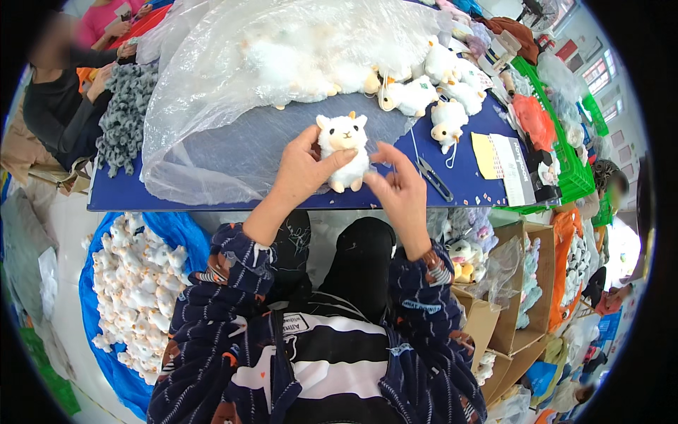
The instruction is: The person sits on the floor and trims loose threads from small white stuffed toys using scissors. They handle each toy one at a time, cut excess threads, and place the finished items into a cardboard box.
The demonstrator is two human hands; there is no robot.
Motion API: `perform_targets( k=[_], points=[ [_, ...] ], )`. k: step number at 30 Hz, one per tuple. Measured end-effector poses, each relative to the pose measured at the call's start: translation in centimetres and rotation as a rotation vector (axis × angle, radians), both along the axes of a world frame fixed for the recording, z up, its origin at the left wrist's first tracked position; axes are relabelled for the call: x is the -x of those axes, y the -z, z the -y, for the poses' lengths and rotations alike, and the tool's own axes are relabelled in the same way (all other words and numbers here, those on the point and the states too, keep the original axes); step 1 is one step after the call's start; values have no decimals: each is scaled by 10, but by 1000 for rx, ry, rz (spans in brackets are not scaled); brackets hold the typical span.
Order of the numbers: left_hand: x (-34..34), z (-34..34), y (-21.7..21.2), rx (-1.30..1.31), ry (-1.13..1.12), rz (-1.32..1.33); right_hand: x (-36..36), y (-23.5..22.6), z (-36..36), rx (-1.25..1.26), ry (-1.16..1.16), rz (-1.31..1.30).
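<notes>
Hands meet over the near edge of the blue table (212,194): the left hand (302,169) wraps closed around a small white fluffy plush lamb (344,150), upright, facing the person. Right hand (402,191), fingers pinched just right of the toy, seems mid-inspection or trimming thread. Grey snips (432,177) lie near right; reaching them looks likely next.

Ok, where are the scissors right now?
In the head view the scissors lie on the blue table, just right of the right hand, between it and the yellow card, below the loose white plush toys.
</notes>
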State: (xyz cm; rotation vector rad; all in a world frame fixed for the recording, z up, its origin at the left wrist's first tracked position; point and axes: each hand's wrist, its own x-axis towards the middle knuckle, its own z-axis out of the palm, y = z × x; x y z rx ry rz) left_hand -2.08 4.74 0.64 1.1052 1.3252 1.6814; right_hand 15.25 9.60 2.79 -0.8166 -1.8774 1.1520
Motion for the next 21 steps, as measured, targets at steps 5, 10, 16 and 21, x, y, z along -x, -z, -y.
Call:
perform_targets(
  k=[5,10,16,21],
  points=[
    [7,-8,9,53,-25,-43,-1,13,10,-423,14,133],
    [-3,3,11,-5,-285,-33,9,17,-3,-377,10,24],
    [-17,33,10,-298,-298,-601,22,14,-5,-259,-33,-4],
    [-3,19,14,-281,-360,-600,19,2,-15,103,-51,-10]
  ],
)
